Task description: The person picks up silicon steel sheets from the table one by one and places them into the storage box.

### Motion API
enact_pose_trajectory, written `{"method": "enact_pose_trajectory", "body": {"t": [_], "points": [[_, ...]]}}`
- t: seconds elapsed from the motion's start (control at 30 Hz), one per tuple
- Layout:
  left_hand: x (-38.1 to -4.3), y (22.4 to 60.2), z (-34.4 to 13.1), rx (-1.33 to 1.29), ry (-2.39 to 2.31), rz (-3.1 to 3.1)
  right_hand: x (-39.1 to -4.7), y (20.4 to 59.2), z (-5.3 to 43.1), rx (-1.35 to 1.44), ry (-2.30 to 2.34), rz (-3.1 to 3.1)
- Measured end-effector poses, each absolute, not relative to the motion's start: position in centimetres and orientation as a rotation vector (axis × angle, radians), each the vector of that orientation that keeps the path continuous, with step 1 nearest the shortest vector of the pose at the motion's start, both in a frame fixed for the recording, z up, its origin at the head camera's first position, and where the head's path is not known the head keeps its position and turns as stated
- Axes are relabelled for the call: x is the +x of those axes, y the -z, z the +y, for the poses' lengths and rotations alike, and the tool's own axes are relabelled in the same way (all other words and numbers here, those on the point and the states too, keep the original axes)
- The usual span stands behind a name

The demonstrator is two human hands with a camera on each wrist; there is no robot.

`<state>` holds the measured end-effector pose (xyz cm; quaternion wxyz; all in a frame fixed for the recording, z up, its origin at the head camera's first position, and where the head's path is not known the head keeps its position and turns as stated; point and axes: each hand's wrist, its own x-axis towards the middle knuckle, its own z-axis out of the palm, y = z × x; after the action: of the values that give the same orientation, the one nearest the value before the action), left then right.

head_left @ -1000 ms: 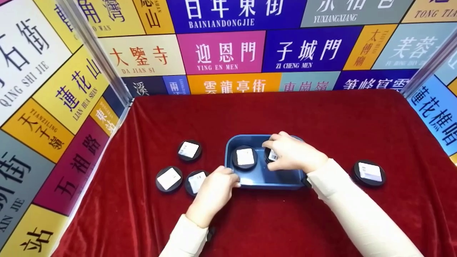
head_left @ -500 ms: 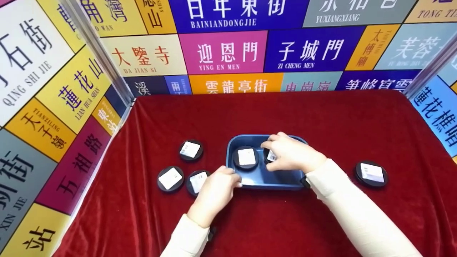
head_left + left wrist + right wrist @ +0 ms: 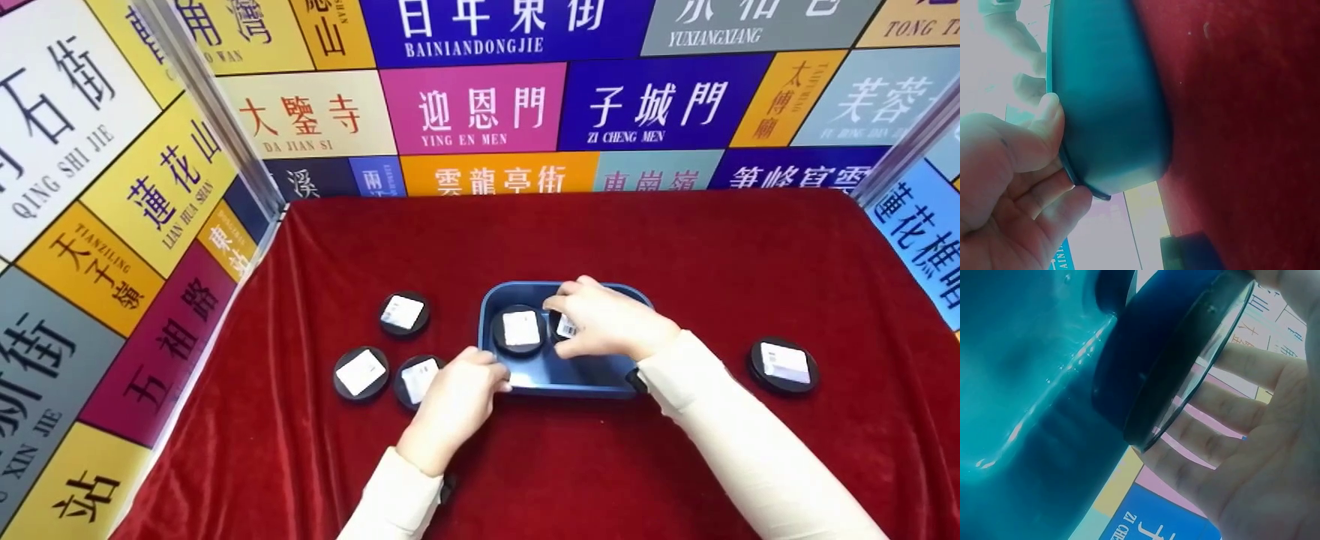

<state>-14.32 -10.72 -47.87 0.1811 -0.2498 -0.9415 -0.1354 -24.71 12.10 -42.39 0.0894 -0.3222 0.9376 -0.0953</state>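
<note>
Right hand [image 3: 611,322]: fingers and thumb grip the rim of a round black container from above, inside the blue box.
Gripped container [image 3: 567,328]: directly under the right hand, in the far half of the blue box [image 3: 570,392]; the left hand is farther off.
Its heading: white label up; round, so no long axis to read; whether it touches the box floor, I cannot tell.
Left hand [image 3: 457,397]: pinches the rim at the blue box's near-left corner.
Blue box: long axis runs left to right.
Second container [image 3: 519,328]: inside the blue box, just left of the gripped one.
Left group: three labelled containers [image 3: 360,373], left of the blue box.
Lone container [image 3: 784,365]: well right of the blue box.
Red cloth [image 3: 525,465]: under the blue box.
</note>
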Motion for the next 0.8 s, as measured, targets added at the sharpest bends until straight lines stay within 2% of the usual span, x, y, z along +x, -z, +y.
{"method": "enact_pose_trajectory", "body": {"t": [0.8], "points": [[-14.4,47.9,-10.7,-0.713,0.364,-2.665,-25.5,42.6,9.5,-1.113,0.273,2.772]]}}
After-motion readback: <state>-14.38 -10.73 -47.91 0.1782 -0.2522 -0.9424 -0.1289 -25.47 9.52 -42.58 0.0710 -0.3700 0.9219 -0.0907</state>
